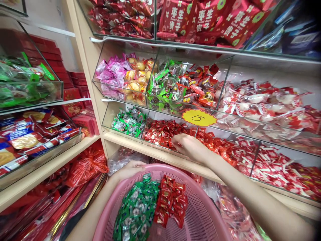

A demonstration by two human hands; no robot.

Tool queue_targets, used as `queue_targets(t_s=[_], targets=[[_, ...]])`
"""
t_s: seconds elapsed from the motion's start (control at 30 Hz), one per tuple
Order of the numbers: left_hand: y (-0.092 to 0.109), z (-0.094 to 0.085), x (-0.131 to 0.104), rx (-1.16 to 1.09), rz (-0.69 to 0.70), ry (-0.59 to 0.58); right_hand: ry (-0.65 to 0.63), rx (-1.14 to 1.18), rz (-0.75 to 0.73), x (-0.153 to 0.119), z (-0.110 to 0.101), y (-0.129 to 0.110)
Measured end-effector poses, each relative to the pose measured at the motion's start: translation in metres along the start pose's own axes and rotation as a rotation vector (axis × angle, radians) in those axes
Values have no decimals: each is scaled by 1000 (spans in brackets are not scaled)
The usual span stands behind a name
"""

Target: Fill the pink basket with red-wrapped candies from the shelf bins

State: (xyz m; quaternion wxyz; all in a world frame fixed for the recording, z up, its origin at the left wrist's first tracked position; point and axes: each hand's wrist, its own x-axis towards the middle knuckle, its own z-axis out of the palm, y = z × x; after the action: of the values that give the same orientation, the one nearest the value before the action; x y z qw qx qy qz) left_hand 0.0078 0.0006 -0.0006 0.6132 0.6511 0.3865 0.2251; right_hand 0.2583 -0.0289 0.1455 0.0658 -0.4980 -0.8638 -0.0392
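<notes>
Right hand [189, 146] reaching toward far red candies [164, 127], fingers narrow, load unclear | left hand [130, 169] holding near basket [200, 214] | one-sided grip risking tipping

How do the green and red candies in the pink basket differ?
The green candies form the larger pile; the red candies, a smaller one. The green candies lie left in the picture, the red candies to their right. Both are shiny-wrapped, inside the pink basket.

Smooth-rimmed plastic basket [204, 209] at bottom centre, glossy green wrappers [137, 207], shiny red wrappers [171, 201], clear smooth bins [120, 93], wood-look shelf [130, 143]
</notes>
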Motion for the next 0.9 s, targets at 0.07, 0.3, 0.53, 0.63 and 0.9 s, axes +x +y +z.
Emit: queue_targets(t_s=[0.07,0.3,0.53,0.63,0.9], targets=[[-2,-1,0,-21,11,-4,-12,-167,2,16,3,8],[-4,-4,-1,34,40,12,-175,-356,81,44,28,15],[-4,-5,0,64,58,22,-168,-308,119,50,28,23],[-2,-5,1,81,41,26,-146,-287,124,51,26,25],[-2,-4,0,72,42,27,-254,-224,141,54,27,25]])
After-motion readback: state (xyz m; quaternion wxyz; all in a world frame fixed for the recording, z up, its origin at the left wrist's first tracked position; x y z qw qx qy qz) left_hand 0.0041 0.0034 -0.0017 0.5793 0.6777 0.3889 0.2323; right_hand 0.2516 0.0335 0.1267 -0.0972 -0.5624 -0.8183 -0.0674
